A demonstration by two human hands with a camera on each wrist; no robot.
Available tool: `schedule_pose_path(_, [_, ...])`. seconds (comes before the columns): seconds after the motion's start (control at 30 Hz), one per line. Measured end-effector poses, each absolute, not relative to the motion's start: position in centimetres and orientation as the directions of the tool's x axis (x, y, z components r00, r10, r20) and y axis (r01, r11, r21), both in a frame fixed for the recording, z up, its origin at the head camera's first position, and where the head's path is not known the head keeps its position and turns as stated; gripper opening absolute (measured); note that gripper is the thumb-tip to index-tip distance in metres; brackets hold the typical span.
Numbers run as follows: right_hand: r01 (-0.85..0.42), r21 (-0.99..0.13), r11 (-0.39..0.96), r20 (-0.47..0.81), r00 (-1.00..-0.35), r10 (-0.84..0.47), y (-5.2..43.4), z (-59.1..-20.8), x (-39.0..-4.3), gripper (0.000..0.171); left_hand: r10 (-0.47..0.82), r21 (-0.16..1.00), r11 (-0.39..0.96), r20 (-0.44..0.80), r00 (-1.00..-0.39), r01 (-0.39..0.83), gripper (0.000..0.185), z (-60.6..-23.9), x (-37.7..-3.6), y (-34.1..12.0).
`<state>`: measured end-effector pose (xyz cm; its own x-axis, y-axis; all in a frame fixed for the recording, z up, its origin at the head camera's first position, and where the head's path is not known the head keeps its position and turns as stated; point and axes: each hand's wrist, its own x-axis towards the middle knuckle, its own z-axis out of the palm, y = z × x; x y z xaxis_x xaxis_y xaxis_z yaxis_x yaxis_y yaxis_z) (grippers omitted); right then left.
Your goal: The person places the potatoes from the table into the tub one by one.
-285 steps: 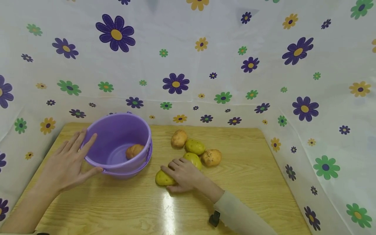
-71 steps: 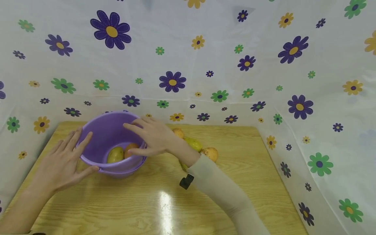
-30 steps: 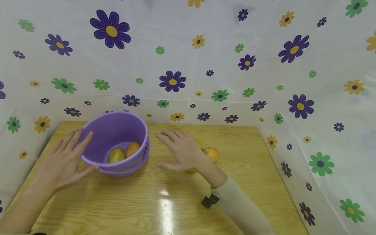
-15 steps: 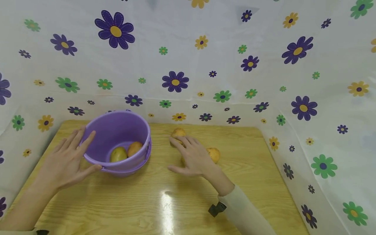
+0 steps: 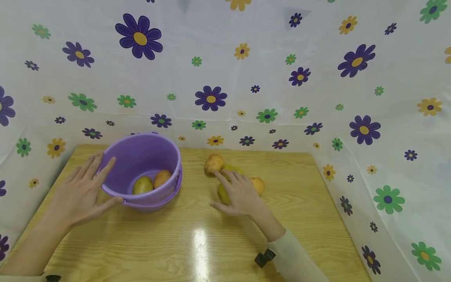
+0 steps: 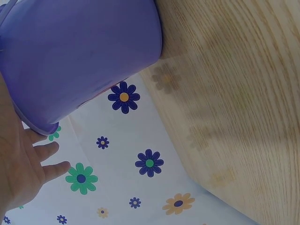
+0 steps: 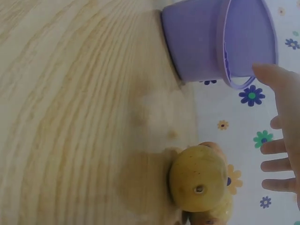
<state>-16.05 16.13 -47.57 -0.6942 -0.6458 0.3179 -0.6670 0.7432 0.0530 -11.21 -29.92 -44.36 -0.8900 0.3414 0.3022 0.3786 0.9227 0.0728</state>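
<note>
A purple bucket stands at the left of the table, its mouth facing me. Inside lie a yellow-green potato and a brown potato. My left hand rests on the bucket's left rim with fingers spread. In the head view my right hand hovers with fingers apart over another yellow-green potato, partly hiding it. The right wrist view shows this potato apart from the hand, which holds nothing. Around it lie a brown potato, a yellow-green one and a spotted brown one.
The wooden table reaches to a white flowered cloth that closes off the back and both sides. The bucket's handle hangs down on its right side.
A yellow-green potato has gone from the table into the bucket since the oldest frame. My right hand has moved from the bucket rightward to above the remaining potatoes. The left hand stays on the rim.
</note>
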Motion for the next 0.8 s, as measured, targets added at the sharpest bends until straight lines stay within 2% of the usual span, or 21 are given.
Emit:
schedule_pose_path(0.47, [-0.602, 0.09, 0.793, 0.236, -0.761, -0.604, 17.2, -50.0, -15.6, 0.089, 0.336, 0.082, 0.923, 0.306, -0.891, 0.377, 0.109, -44.4, -11.2, -29.8])
schedule_pose_path(0.8, [-0.581, 0.113, 0.806, 0.262, -0.765, -0.588, 17.6, -51.8, -15.7, 0.085, 0.341, 0.076, 0.921, 0.319, -0.884, 0.383, 0.109, -44.4, -11.1, -29.7])
